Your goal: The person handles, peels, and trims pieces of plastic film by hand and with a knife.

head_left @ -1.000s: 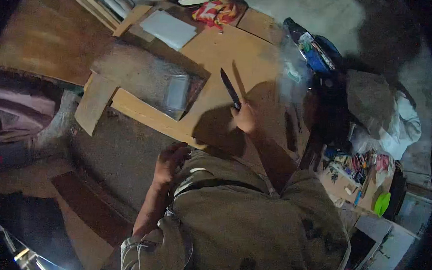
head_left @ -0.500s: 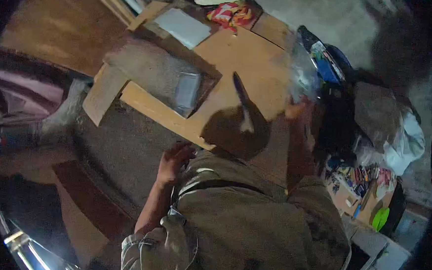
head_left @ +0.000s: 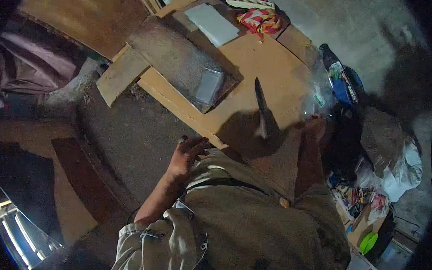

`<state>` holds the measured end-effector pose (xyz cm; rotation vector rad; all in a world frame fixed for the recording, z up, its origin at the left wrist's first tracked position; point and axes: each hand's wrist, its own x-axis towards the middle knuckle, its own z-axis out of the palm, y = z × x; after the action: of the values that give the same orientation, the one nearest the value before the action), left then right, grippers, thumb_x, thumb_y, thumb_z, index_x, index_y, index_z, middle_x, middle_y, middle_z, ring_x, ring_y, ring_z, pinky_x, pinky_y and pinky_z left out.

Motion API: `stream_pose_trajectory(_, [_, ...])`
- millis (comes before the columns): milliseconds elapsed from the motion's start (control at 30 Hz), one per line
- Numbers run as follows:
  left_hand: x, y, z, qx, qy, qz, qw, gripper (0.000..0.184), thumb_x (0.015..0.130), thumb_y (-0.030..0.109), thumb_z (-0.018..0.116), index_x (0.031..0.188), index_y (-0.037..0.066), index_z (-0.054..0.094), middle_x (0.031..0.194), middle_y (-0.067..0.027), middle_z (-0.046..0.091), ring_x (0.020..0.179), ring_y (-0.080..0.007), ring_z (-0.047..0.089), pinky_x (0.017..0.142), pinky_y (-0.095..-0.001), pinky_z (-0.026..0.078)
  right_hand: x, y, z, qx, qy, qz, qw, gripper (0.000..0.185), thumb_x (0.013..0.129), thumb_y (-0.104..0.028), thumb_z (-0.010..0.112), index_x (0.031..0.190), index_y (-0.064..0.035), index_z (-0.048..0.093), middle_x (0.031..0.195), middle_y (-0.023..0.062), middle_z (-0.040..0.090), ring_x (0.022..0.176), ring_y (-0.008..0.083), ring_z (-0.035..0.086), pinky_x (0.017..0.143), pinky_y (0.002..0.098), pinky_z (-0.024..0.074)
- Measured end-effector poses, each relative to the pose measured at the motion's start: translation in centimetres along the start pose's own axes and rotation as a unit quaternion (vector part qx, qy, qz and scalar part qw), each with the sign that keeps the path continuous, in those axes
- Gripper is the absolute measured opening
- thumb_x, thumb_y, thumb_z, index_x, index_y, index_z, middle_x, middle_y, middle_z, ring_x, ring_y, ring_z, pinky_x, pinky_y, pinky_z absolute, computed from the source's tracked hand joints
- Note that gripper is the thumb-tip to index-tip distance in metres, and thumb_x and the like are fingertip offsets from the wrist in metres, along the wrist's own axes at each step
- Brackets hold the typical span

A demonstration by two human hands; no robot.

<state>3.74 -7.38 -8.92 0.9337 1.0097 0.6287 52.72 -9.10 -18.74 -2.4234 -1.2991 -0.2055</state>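
Note:
My left hand (head_left: 186,155) is by the near corner of the wooden tabletop (head_left: 279,64), close to my clothing. Its fingers are loosely bent and apart, with nothing in them. At the table's right side, my right hand (head_left: 316,122) lies in deep shadow at the lower edge of a clear plastic bag (head_left: 320,96) with a small green mark. Its fingers are too dark to show whether they grip the bag. A knife (head_left: 259,99) with a dark blade lies on the tabletop between my hands, partly under a shadow. Left of it, a clear plastic case (head_left: 210,86) rests on a worn dark board (head_left: 166,53).
A white sheet (head_left: 212,25), a red and yellow cloth (head_left: 258,21) and a pale compartment strip (head_left: 250,3) are at the table's far end. To the right are a blue package (head_left: 344,86), a white plastic bag (head_left: 403,168) and a bright green round object (head_left: 368,243).
The whole view has shifted, so the table and its things appear farther right and slightly lower. My right hand stays beside the clear bag, and my left hand stays by the table corner.

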Motion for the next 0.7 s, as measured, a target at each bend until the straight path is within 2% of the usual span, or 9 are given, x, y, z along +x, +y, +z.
stream_pose_trajectory(33, [0.0,-0.2,-0.2,0.079,-0.033,0.102,0.991,0.046,0.083,0.027,0.062,0.120,0.001,0.055,0.114,-0.0162,0.058,0.092,-0.0250,0.062,0.082,-0.0360,0.048,0.3,-0.9,-0.7,0.000,0.000,-0.003,1.000,0.023,0.083,-0.025,0.061,0.091,-0.0036,0.062,0.086,0.0174,0.063,0.084,0.0359,0.062,0.075,0.0412,0.0494])
stream_pose_trajectory(100, [-0.1,-0.2,-0.4,0.155,-0.063,0.202,0.965,0.043,0.087,0.027,0.059,0.121,0.001,0.054,0.117,-0.0157,0.057,0.092,-0.0245,0.062,0.082,-0.0360,0.048,0.6,-2.9,-2.1,-0.001,-0.052,0.071,0.996,0.019,0.084,-0.023,0.059,0.095,-0.0075,0.061,0.099,0.0143,0.063,0.087,0.0312,0.063,0.072,0.0395,0.0507])
stream_pose_trajectory(167, [-0.1,1.8,0.3,0.160,-0.037,0.018,0.986,0.039,0.091,0.023,0.056,0.122,0.001,0.053,0.120,-0.0161,0.054,0.100,-0.0239,0.059,0.086,-0.0337,0.046,0.3,-5.3,-3.2,0.065,-0.011,0.041,0.997,0.018,0.083,-0.020,0.062,0.094,-0.0056,0.061,0.090,0.0133,0.062,0.082,0.0283,0.062,0.071,0.0374,0.0491])
stream_pose_trajectory(200, [-0.1,2.6,0.6,0.159,-0.035,0.019,0.987,0.039,0.091,0.023,0.056,0.122,0.001,0.053,0.120,-0.0161,0.054,0.100,-0.0239,0.059,0.086,-0.0337,0.046,-0.1,-6.9,-4.0,0.131,0.031,0.014,0.991,0.018,0.083,-0.018,0.065,0.094,-0.0036,0.062,0.080,0.0124,0.061,0.076,0.0254,0.060,0.070,0.0353,0.0475])
stream_pose_trajectory(267, [-0.2,4.0,1.5,0.137,-0.005,-0.023,0.990,0.035,0.092,0.017,0.055,0.122,0.000,0.053,0.120,-0.0161,0.055,0.108,-0.0237,0.056,0.092,-0.0320,0.045,-0.8,-11.6,-6.9,0.199,0.008,-0.041,0.979,0.017,0.084,-0.017,0.064,0.094,-0.0032,0.061,0.080,0.0107,0.060,0.073,0.0222,0.059,0.069,0.0331,0.0471])
stream_pose_trajectory(367, [0.0,5.3,3.1,0.044,0.002,0.027,0.999,0.037,0.090,0.019,0.058,0.120,-0.002,0.053,0.109,-0.0115,0.061,0.101,-0.0178,0.058,0.089,-0.0298,0.043,-2.9,-19.7,-12.5,0.312,-0.133,-0.100,0.935,0.015,0.088,-0.015,0.060,0.096,-0.0020,0.059,0.083,0.0077,0.058,0.071,0.0157,0.056,0.066,0.0289,0.0466])
stream_pose_trajectory(467, [0.0,7.3,4.4,-0.031,-0.030,0.033,0.999,0.037,0.091,0.016,0.059,0.122,-0.002,0.050,0.117,-0.0134,0.056,0.110,-0.0194,0.053,0.093,-0.0309,0.042,-5.1,-24.3,-14.3,0.402,-0.221,-0.141,0.877,0.013,0.087,-0.011,0.062,0.094,-0.0016,0.058,0.094,0.0091,0.060,0.082,0.0151,0.058,0.068,0.0301,0.0476])
stream_pose_trajectory(633, [-0.3,8.5,4.7,0.063,-0.014,0.147,0.987,0.040,0.089,0.012,0.062,0.122,-0.005,0.047,0.114,-0.0127,0.057,0.106,-0.0186,0.054,0.088,-0.0313,0.046,-6.7,-28.0,-15.1,0.367,-0.202,-0.314,0.852,0.019,0.076,0.005,0.060,0.094,-0.0016,0.059,0.104,0.0123,0.058,0.091,0.0260,0.061,0.074,0.0344,0.0494])
stream_pose_trajectory(700, [-0.7,9.3,5.2,0.036,0.002,0.151,0.988,0.037,0.089,0.010,0.061,0.120,-0.005,0.049,0.110,-0.0123,0.059,0.102,-0.0183,0.056,0.085,-0.0304,0.047,-6.7,-29.0,-15.8,0.363,-0.211,-0.342,0.840,0.020,0.075,0.004,0.061,0.093,-0.0029,0.059,0.103,0.0119,0.057,0.094,0.0274,0.060,0.075,0.0366,0.0493])
